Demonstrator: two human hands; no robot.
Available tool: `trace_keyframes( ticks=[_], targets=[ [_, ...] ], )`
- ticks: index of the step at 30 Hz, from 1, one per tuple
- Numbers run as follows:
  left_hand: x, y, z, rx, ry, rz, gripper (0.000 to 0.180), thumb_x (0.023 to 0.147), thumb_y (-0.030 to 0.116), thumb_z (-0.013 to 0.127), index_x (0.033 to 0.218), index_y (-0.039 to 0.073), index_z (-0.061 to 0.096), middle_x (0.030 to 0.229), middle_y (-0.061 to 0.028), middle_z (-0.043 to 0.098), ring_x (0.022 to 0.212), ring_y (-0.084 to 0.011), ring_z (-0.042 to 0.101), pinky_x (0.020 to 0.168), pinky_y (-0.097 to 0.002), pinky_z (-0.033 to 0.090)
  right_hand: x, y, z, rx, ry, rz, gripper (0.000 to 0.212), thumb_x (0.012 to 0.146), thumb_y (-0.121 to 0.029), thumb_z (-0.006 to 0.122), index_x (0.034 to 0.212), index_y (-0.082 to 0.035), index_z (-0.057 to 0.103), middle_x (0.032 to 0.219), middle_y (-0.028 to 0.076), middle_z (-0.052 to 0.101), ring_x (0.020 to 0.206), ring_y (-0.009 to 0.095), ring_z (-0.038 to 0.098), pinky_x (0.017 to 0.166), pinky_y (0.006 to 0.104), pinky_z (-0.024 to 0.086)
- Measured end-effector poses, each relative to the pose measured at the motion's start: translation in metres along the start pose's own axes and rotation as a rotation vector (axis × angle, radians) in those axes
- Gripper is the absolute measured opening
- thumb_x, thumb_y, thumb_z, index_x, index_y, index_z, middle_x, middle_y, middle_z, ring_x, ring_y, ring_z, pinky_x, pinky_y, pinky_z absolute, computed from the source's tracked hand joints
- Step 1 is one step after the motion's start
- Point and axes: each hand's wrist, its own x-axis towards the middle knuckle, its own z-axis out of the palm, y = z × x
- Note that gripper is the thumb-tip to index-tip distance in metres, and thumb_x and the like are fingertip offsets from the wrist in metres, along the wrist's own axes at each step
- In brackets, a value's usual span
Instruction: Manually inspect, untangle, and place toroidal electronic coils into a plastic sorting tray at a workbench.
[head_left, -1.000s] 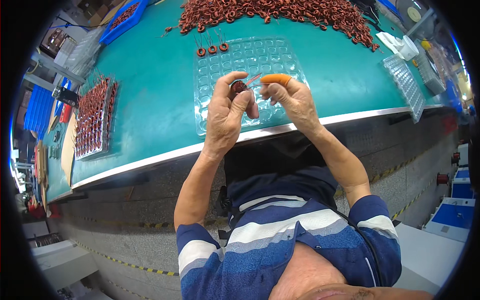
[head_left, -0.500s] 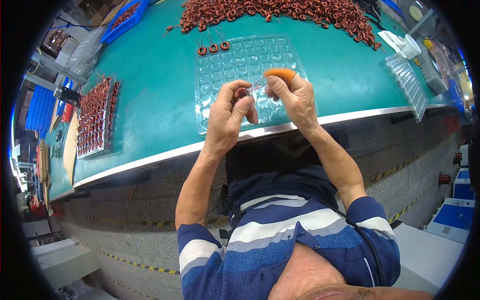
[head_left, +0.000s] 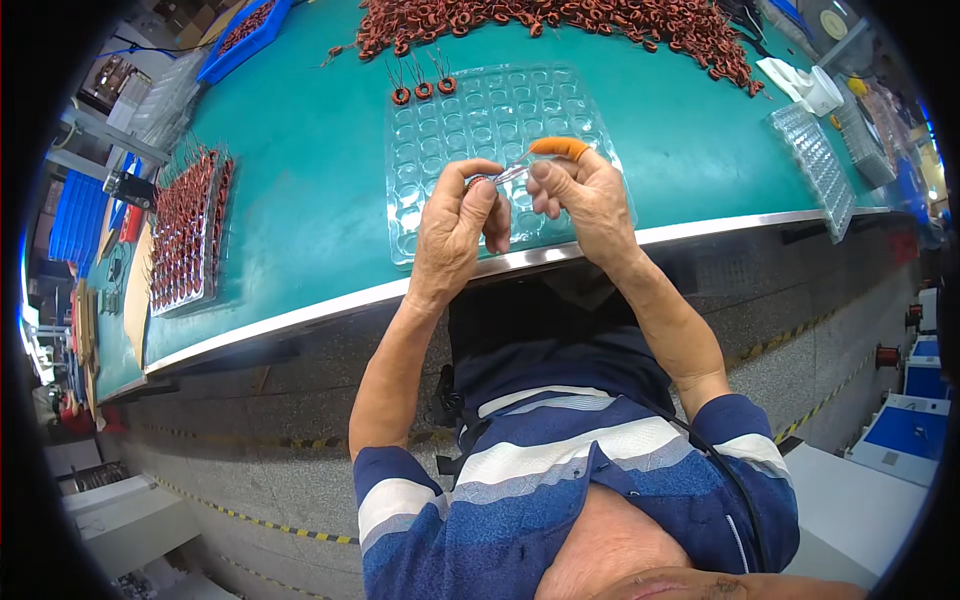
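Observation:
My left hand [head_left: 455, 225] pinches a small copper-wound ring coil [head_left: 474, 182] between thumb and fingers, mostly hidden by them. My right hand [head_left: 585, 190], with an orange rubber cot on its forefinger [head_left: 558, 148], grips the coil's thin wire lead [head_left: 512, 172] close beside the left hand. Both hands hover over the near part of a clear plastic blister tray [head_left: 500, 120] lying on the green table [head_left: 300, 190]. Three coils [head_left: 422, 90] sit in the tray's far left pockets.
A large heap of loose brown coils [head_left: 560, 20] lies along the table's far side. A filled tray of coils [head_left: 185, 230] lies at the left, a blue bin [head_left: 245, 35] at the far left, an empty clear tray [head_left: 815, 165] and a white cup [head_left: 815, 92] at the right.
Both hands have kept together over the tray, drifting slightly nearer the table's front edge; the right fingers have shifted along the wire lead.

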Motion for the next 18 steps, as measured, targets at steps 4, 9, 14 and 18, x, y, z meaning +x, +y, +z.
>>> trace_keyframes(
  ticks=[4, 9, 14, 18],
  targets=[
    [0.000, -0.004, 0.005, 0.024, -0.009, 0.055, 0.028, 0.102, 0.022, 0.045, 0.120, 0.001, 0.046, 0.068, -0.0032, 0.054, 0.054, -0.0103, 0.053, 0.049, -0.0235, 0.042, -0.002, 0.005, 0.000, -0.033, -0.088, -0.011, 0.025, 0.090, -0.023, 0.067, 0.095, 0.002, 0.067, 0.076, 0.005, 0.065, 0.063, 0.008, 0.058, 0.055, 0.0197, 0.046],
    [-0.005, 0.003, 0.014, 0.152, 0.074, 0.058, 0.022, 0.100, 0.019, 0.048, 0.109, -0.001, 0.053, 0.065, -0.0029, 0.057, 0.054, -0.0104, 0.054, 0.049, -0.0247, 0.043, -0.011, 0.000, 0.011, -0.438, 0.100, -0.282, 0.020, 0.086, -0.017, 0.071, 0.089, 0.003, 0.069, 0.068, 0.006, 0.065, 0.059, 0.011, 0.061, 0.053, 0.0235, 0.047],
    [-0.009, 0.008, 0.023, 0.244, 0.165, 0.171, 0.019, 0.098, 0.018, 0.052, 0.105, 0.000, 0.055, 0.061, -0.0014, 0.055, 0.052, -0.0101, 0.053, 0.049, -0.0241, 0.043, -0.008, 0.006, 0.019, -0.177, 0.164, -0.317, 0.017, 0.087, -0.016, 0.070, 0.093, 0.000, 0.069, 0.071, 0.004, 0.065, 0.061, 0.009, 0.060, 0.056, 0.0240, 0.049],
    [-0.009, 0.003, 0.017, -0.086, 0.122, 0.010, 0.018, 0.099, 0.017, 0.050, 0.103, 0.000, 0.054, 0.062, -0.0022, 0.052, 0.051, -0.0098, 0.051, 0.048, -0.0240, 0.042, -0.010, 0.004, 0.012, 0.032, 0.041, -0.202, 0.022, 0.091, -0.018, 0.067, 0.102, 0.000, 0.066, 0.078, 0.003, 0.065, 0.066, 0.009, 0.060, 0.061, 0.0217, 0.049]
  ],
)
